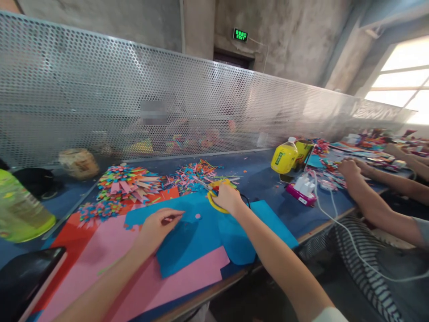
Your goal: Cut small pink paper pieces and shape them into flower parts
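My left hand (160,225) rests on a blue paper sheet (187,243), its fingers pinched on a thin strip or stick that I cannot make out. My right hand (227,197) is closed round the handles of yellow scissors (214,201), whose blades lie on the table pointing left toward heaps of cut coloured paper strips (129,183). Pink sheets (110,250) and a red sheet (72,237) lie beneath and left of the blue one.
A perforated metal screen (167,98) runs along the back of the blue table. A yellow bottle (284,157), a charger with a white cable (303,188), a green bottle (20,210) and a dark phone (27,277) stand around. Another person's arms (368,197) work at the right.
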### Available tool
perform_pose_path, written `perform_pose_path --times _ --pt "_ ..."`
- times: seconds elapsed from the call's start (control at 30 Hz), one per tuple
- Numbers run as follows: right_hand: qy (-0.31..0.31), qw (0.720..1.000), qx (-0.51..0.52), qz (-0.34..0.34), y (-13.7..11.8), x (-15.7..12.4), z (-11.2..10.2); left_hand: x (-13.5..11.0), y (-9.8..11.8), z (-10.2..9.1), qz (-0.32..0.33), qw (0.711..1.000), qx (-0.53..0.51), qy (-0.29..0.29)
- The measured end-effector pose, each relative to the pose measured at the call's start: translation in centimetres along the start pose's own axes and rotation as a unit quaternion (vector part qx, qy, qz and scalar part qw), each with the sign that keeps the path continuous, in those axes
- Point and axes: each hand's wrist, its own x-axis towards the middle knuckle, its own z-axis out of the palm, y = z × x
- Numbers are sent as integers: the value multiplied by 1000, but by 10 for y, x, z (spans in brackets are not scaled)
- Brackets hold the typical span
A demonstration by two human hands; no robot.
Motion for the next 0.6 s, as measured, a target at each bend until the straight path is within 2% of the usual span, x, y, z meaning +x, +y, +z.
perform_pose_path --times 0.3,0.6 --pt "-7 1000 -1 0 0 -3 -1 0 -1 2 15 998 57 8" --pt "-17 1000 -7 3 0 -5 -6 -1 8 0 2 999 47 15"
